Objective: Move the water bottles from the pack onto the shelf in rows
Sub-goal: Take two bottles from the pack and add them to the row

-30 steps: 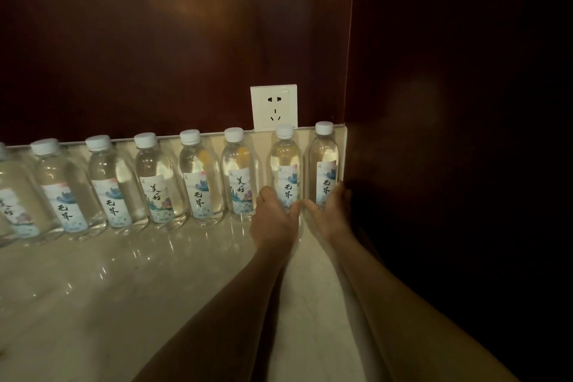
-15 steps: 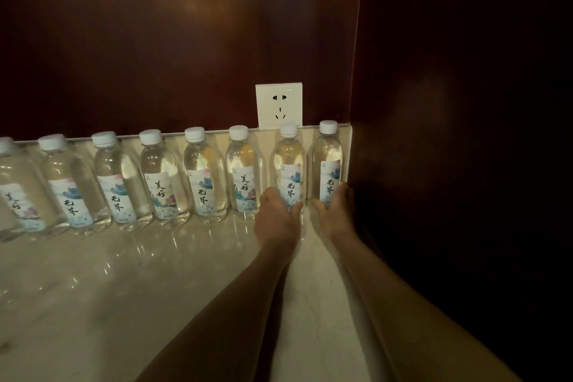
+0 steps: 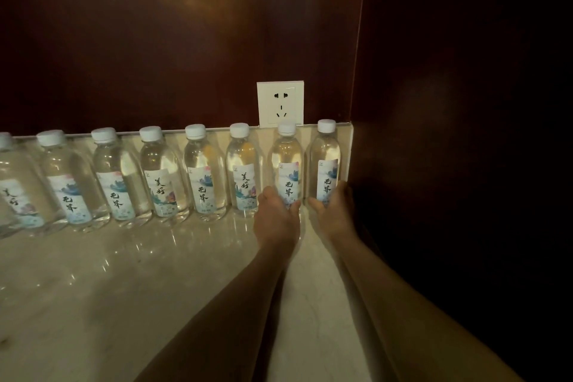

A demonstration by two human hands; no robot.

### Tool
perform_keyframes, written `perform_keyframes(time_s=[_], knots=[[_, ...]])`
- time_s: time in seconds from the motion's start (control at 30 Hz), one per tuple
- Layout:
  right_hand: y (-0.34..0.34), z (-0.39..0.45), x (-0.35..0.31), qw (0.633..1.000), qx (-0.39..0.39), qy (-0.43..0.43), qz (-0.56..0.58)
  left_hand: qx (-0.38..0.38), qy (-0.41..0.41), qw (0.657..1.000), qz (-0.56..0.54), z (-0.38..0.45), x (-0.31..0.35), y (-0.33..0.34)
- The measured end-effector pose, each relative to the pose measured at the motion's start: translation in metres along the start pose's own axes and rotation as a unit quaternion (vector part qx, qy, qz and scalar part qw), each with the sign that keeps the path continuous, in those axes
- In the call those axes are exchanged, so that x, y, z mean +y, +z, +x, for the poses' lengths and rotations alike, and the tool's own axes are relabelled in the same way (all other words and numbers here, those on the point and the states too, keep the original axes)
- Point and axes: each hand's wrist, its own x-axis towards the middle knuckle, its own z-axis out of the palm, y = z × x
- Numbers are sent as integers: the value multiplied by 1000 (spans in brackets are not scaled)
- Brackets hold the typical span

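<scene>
Fingers of the left hand (image 3: 277, 217) curl around the base of the second bottle from the right (image 3: 286, 164), while the right hand (image 3: 333, 211) grips the end bottle (image 3: 324, 161) low on its label. Both stand upright on the marble shelf (image 3: 124, 273), closing a row of bottles (image 3: 204, 170) along the dark wood wall beneath a socket (image 3: 280, 104).

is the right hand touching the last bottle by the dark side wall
Touching. The head view shows the right hand wrapped round the base of the last bottle, thumb and fingers lying on either side of its label with no gap visible.
</scene>
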Motion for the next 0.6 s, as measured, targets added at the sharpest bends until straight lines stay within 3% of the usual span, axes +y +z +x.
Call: perform_keyframes(time_s=[0.6], knots=[[-4, -3, -3, 1000, 5, -13, -11, -3, 10, 1000, 14, -1, 2, -3]])
